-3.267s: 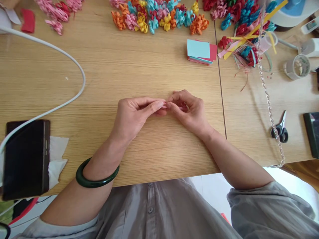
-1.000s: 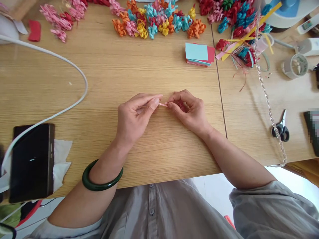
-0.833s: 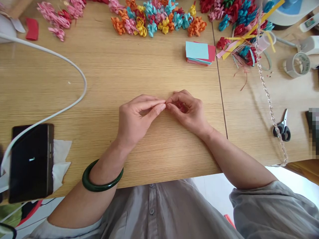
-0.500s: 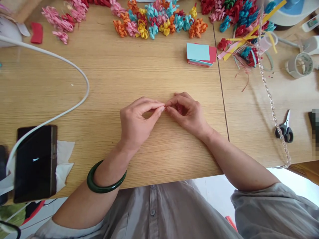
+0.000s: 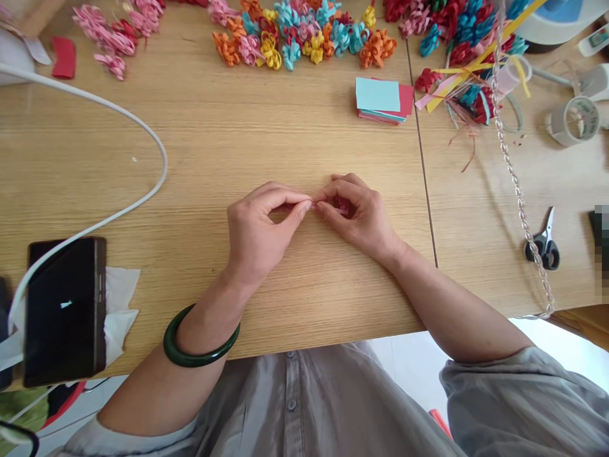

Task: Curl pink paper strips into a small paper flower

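My left hand (image 5: pixel 257 231) and my right hand (image 5: pixel 364 216) meet fingertip to fingertip above the middle of the wooden table (image 5: pixel 266 139). Inside the curl of my right hand shows a small pink piece that looks like paper (image 5: pixel 342 205), mostly covered by the fingers. Its thin end seems to run to the fingertips of my left hand, where thumb and forefinger are pinched together; what lies between them is too small to make out. A dark green bangle (image 5: pixel 202 362) circles my left wrist.
Colourful paper flowers (image 5: pixel 314 47) line the far edge. Nearer lies a stack of coloured paper cards (image 5: pixel 378 95). Scissors (image 5: pixel 545 244), a tape roll (image 5: pixel 575 120) and a hanging twisted cord (image 5: pixel 511 174) are at right. A phone (image 5: pixel 64 311) and white cable (image 5: pixel 159 146) are at left.
Both hands keep their pinch, almost still. The whole view has shifted very slightly, so the things on the table appear a little higher and further left.
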Demonstrator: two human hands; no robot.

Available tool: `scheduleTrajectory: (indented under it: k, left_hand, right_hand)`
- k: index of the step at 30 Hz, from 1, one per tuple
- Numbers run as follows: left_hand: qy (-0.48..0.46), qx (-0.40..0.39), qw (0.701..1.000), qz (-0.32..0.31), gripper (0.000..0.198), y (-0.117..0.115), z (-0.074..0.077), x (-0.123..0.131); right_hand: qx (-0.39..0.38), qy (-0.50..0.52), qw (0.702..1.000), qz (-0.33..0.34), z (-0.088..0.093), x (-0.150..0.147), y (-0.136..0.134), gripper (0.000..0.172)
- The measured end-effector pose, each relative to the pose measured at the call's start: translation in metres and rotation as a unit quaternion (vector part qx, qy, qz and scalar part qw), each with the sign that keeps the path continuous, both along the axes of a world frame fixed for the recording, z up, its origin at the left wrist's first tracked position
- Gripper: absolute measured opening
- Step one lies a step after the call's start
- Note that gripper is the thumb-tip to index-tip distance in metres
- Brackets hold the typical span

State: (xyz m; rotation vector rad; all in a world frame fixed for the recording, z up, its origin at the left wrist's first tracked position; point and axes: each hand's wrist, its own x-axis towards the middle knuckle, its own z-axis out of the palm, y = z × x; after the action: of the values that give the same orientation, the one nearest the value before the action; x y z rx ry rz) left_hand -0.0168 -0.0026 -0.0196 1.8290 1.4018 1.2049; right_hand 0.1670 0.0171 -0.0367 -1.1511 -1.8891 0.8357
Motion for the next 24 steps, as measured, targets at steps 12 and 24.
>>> scheduleTrajectory:
  k: [12,24]
  left_hand:
    - [-0.003,-0.029,0.999,0.015,0.012,0.0001,0.0003,-0.0003]
    - [0.036,-0.011,0.999,0.012,0.013,0.0007,-0.0005,-0.0022]
  right_hand:
    - [0.005,-0.028,1.000,0.006,0.0018,-0.0001,-0.0002,0.007]
    - [0.012,-0.034,0.999,0.001,0.0027,-0.0017,-0.0010,0.009]
